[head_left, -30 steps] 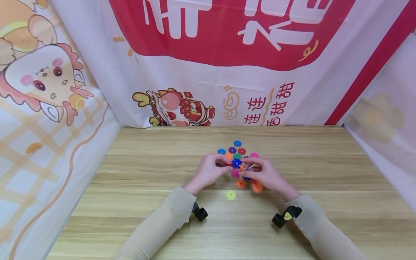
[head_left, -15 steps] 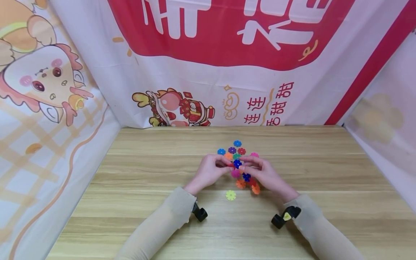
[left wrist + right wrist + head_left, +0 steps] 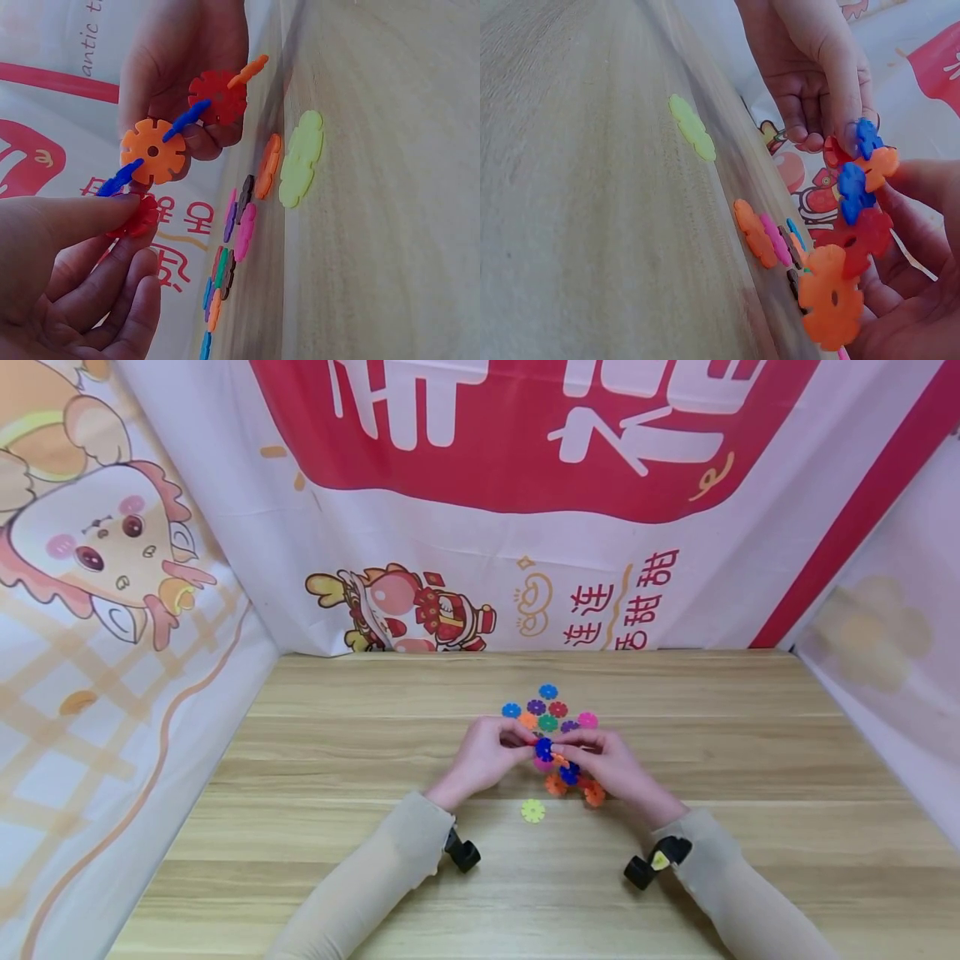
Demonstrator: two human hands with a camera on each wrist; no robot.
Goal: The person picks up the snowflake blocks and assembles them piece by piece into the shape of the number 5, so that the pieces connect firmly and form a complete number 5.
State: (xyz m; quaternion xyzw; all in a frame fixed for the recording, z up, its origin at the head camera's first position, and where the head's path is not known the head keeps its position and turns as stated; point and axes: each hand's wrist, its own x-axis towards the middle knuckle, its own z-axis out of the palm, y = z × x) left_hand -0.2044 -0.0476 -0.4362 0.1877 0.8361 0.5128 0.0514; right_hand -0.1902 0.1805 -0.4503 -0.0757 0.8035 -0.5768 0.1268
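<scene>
A chain of interlocking notched snowflake discs hangs between the two hands above the table. In the left wrist view it runs from a red disc [image 3: 141,217] through a blue disc [image 3: 118,178], an orange disc [image 3: 153,151], another blue disc and a second red disc [image 3: 223,97] to an orange end disc [image 3: 249,71]. My left hand [image 3: 487,749] pinches the first red disc between thumb and fingers. My right hand [image 3: 613,766] pinches the chain at its inner orange disc [image 3: 879,166], partly hiding it. The outer orange end disc [image 3: 831,298] hangs free in the right wrist view.
Loose discs lie flat on the wooden table [image 3: 360,860], including a yellow-green disc [image 3: 533,811] nearest the body, an orange disc [image 3: 556,784] and a green disc [image 3: 548,723]. Several more lie behind the hands. A printed cloth [image 3: 525,543] stands along the table's back edge.
The right fingers shift slightly on the chain, covering the inner orange disc half a second ago and showing it again now. The near blue disc sits a little lower. The left hand stays nearly still.
</scene>
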